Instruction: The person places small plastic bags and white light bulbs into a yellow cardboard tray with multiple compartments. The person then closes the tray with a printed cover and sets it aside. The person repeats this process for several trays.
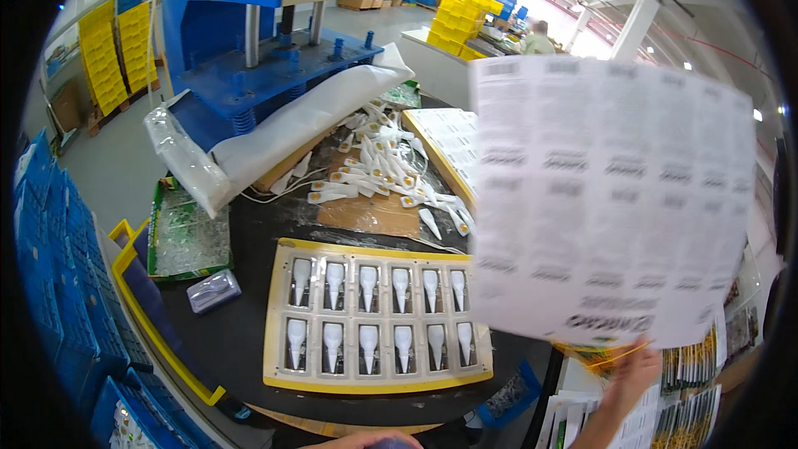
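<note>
My right hand (636, 368) grips the lower edge of a large printed white sheet (611, 199), which stands up at the right and hides what lies behind it. My left hand (368, 439) is cut off at the bottom edge, with part of a dark rounded thing by its fingers; its hold is unclear. Before me lies a yellow-edged tray (378, 388) with two rows of compartments, each with a white tapered plastic piece (368, 287). Behind it, many similar white pieces with orange spots (380, 162) are heaped on cardboard (355, 218).
A blue press (280, 68) with a plastic-covered front stands behind at the left. A green box of clear bits (190, 234) and a clear blister pack (213, 291) lie at the left. Blue crates (68, 268) line the left side. A person (537, 38) is far back.
</note>
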`<state>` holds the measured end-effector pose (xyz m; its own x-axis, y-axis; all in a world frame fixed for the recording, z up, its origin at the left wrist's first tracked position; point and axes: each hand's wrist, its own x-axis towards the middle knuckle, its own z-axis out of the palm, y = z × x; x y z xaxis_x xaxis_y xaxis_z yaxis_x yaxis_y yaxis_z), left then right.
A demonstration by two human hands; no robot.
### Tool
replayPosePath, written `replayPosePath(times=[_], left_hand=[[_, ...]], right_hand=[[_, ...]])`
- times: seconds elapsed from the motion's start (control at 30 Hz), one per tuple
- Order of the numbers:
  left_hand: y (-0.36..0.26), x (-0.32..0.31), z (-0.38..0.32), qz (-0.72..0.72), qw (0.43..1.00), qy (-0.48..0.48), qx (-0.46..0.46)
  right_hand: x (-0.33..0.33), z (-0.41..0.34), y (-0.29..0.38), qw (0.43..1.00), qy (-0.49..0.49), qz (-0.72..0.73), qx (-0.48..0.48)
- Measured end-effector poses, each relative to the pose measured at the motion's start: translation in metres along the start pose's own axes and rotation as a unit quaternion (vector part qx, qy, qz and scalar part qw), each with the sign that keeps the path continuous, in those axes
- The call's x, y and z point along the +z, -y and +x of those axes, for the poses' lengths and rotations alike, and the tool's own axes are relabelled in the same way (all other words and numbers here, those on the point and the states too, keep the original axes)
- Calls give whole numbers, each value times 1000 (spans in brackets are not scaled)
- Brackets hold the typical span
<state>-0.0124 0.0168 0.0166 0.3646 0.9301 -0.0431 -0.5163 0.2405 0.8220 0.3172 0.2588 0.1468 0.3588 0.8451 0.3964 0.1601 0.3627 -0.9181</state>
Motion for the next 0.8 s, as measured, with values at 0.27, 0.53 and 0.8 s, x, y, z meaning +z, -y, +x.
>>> replayPosePath(times=[0.27, 0.53, 0.8], left_hand=[[-61, 18, -52, 173, 982, 19, 72], [-40, 14, -51, 78, 994, -37, 73], [-33, 14, -39, 17, 997, -62, 47]], right_hand=[[47, -207, -93, 849, 231, 191, 435], [42, -263, -109, 779, 224, 186, 555], [60, -263, -101, 759, 208, 190, 587]])
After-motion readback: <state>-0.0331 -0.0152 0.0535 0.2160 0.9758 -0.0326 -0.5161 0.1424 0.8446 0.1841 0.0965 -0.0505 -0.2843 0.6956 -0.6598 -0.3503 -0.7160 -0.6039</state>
